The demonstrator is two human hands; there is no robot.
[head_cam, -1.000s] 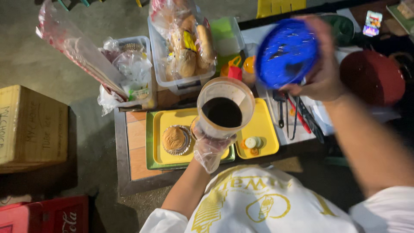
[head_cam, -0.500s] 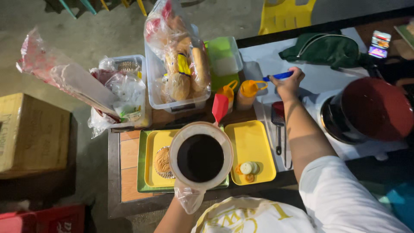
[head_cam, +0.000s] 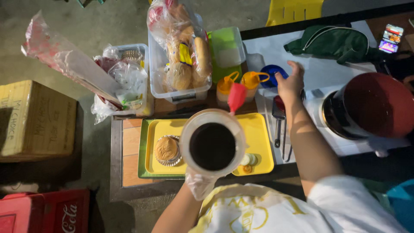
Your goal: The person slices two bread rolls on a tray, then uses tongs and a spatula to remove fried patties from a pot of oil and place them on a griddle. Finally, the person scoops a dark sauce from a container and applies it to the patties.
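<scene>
Clear plastic, the jar (head_cam: 212, 144) I hold up in my gloved left hand (head_cam: 199, 183) stands open-mouthed, its dark inside showing, lifted above the near edge of the yellow tray (head_cam: 261, 142). Its lid is off: the blue lid (head_cam: 272, 74) lies on the white surface past the tray's far right corner, just beside the two squeeze bottles (head_cam: 241, 84). So by my reading the opening is done, and whatever comes out of the jar has not yet gone onto the bun in its foil cup (head_cam: 167, 150), which sits bare near the tray's left edge.

My left fingers wrap the jar from below, curled around its wall; the glove hides how tightly. My right arm stretches forward across the tray's right edge, right hand (head_cam: 290, 84) palm down with fingers loosely spread, fingertips on or just over the lid; I cannot tell whether they touch it. Tongs and a spatula (head_cam: 279, 125) lie under that forearm, beside the red pot (head_cam: 371, 108).
</scene>
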